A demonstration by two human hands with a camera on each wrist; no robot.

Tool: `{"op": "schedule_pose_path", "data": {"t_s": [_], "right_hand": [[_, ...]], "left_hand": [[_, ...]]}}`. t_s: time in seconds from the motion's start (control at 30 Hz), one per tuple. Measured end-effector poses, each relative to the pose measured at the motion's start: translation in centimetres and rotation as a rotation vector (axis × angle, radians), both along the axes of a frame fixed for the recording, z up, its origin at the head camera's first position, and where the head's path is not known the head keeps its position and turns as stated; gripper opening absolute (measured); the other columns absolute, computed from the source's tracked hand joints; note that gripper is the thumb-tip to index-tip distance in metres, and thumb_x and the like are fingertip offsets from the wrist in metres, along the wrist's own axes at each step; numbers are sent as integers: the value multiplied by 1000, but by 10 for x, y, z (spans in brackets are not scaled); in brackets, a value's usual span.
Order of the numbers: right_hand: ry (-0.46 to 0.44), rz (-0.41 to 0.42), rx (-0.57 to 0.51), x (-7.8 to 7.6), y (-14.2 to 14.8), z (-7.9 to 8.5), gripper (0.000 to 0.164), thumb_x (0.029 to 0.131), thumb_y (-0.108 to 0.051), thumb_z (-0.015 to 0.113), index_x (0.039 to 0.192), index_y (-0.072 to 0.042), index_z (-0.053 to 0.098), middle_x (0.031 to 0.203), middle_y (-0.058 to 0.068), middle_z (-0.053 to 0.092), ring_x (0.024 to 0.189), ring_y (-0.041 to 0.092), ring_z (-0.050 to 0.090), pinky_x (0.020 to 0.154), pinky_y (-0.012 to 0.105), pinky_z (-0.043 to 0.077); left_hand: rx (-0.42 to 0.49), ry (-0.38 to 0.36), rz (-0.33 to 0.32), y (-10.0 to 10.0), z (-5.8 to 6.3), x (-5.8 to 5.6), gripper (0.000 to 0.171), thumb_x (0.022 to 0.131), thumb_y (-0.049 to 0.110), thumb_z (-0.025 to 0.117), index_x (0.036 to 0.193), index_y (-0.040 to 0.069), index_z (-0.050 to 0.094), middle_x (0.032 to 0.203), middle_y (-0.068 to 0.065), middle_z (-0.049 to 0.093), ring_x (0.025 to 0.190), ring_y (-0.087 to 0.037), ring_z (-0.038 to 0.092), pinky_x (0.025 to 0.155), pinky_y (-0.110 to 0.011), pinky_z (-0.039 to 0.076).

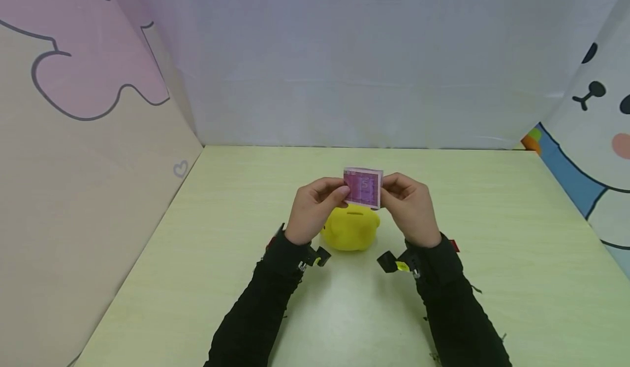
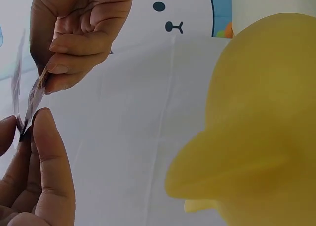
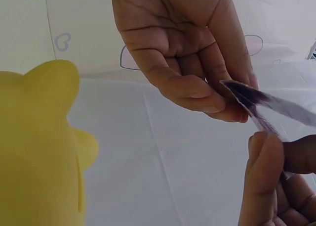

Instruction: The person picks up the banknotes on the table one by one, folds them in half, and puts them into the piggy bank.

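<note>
Two hands are up over the middle of the pale surface (image 1: 246, 203). The left hand (image 1: 315, 211) pinches one side of a small purple note (image 1: 363, 187), and the right hand (image 1: 412, 208) pinches the other side. So both hands have their fingers narrow, holding paper. A yellow toy (image 1: 349, 231) sits on the surface, under the note.

There is lots of room to the left and right of the hands, and some behind the toy, up to the back edge by the white sheet (image 1: 354, 71). The left edge runs along a pink and cream sheet (image 1: 108, 192). The right edge runs beside an animal picture (image 1: 595, 159). The toy is well apart from all three edges. Black sleeves (image 1: 251, 312) come in from the near side, with a gap between them.

Only the head view shows the slot (image 1: 355, 213) in the toy's top. There, the note's bottom hides a bit of the toy, but the wrist views show a gap between them. They also show best that the note is bent like a V. The fold is at the left fingers. The right fingers hold one half, and the other half sticks out and looks loose.
</note>
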State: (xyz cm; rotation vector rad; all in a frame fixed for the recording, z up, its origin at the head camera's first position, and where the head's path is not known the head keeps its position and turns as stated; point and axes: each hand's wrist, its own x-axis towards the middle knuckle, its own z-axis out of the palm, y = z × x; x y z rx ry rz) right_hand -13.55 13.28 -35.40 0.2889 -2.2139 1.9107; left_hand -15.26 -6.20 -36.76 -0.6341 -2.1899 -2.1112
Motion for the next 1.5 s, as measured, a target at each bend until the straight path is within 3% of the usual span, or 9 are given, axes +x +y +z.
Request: {"op": "schedule_pose_path", "data": {"t_s": [0.2,0.47,0.8,1.13,1.27,1.37,1.5], "right_hand": [[-6,18,2,0,0,-1,22,95,-7,63,106,11,64,82,-14,67,67,10,64,67,26,59],[-27,19,39,0,3,1,26,97,-14,61,111,8,65,86,-14,68,73,10,64,71,21,57],[19,13,40,1,10,0,28,99,-16,57,113,7,65,89,-13,68,73,11,66,73,22,58],[38,17,-15,0,10,1,33,100,-21,57,112,8,64,89,-10,69,74,10,68,73,23,60],[10,22,13,0,8,2,33,100,-20,58,117,7,63,91,-11,69,76,9,67,74,22,59],[-12,26,55,0,5,2,31,98,-18,60,119,5,64,95,-5,70,78,9,66,75,20,58],[-13,45,76,0,3,1,30,97,-15,62,119,4,65,102,12,70,81,9,67,76,21,58]], "left_hand": [[12,-15,10,1,-2,-1,22,96,8,61,111,-7,66,101,-24,67,75,-10,64,77,-24,59],[17,-8,16,2,0,1,21,96,6,61,110,-9,66,98,-27,66,72,-8,63,74,-23,59],[-4,-23,49,2,2,3,18,96,5,61,106,-8,67,94,-25,65,70,-9,62,72,-21,58],[-19,11,63,1,2,4,17,95,4,61,105,-9,67,92,-26,65,67,-7,60,68,-20,56],[-20,28,59,1,2,4,16,95,3,60,104,-9,67,91,-26,65,68,-6,60,67,-21,56],[-28,41,57,1,2,5,16,96,4,60,104,-8,66,90,-26,64,68,-6,59,67,-21,56],[-31,55,54,2,2,5,17,96,4,59,105,-8,66,89,-26,63,68,-7,58,67,-20,55]]}}
